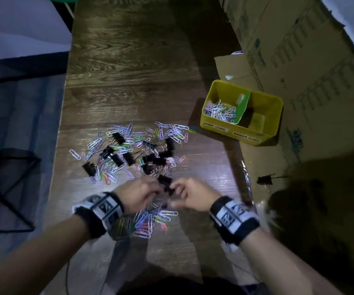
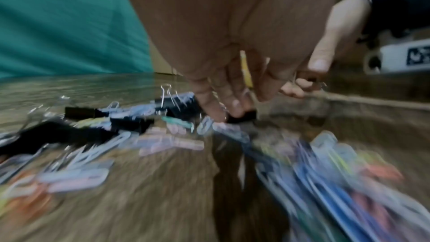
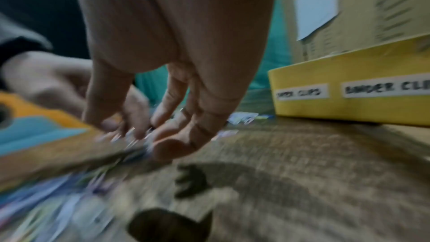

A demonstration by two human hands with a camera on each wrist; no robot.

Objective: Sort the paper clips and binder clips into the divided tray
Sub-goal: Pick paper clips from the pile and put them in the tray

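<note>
A heap of coloured paper clips (image 1: 133,145) mixed with black binder clips (image 1: 159,160) lies on the wooden table (image 1: 133,71). More paper clips (image 1: 148,220) lie under my wrists. The yellow divided tray (image 1: 276,116) stands to the right, with paper clips (image 1: 221,111) in its left compartment. My left hand (image 1: 150,191) keeps a yellow paper clip (image 2: 246,69) inside its curled fingers, whose tips (image 2: 218,115) touch a black binder clip (image 2: 244,117). My right hand (image 1: 175,191) meets it and pinches a small binder clip (image 1: 168,190) with thumb and fingers (image 3: 160,115); motion blur hides the details.
Stacked cardboard boxes (image 1: 299,50) stand behind and right of the tray, which rests on flat cardboard (image 1: 257,158). One stray binder clip (image 1: 264,180) lies on that cardboard. A black wire frame (image 1: 7,188) stands past the table's left edge. The tray's labels (image 3: 386,89) face me.
</note>
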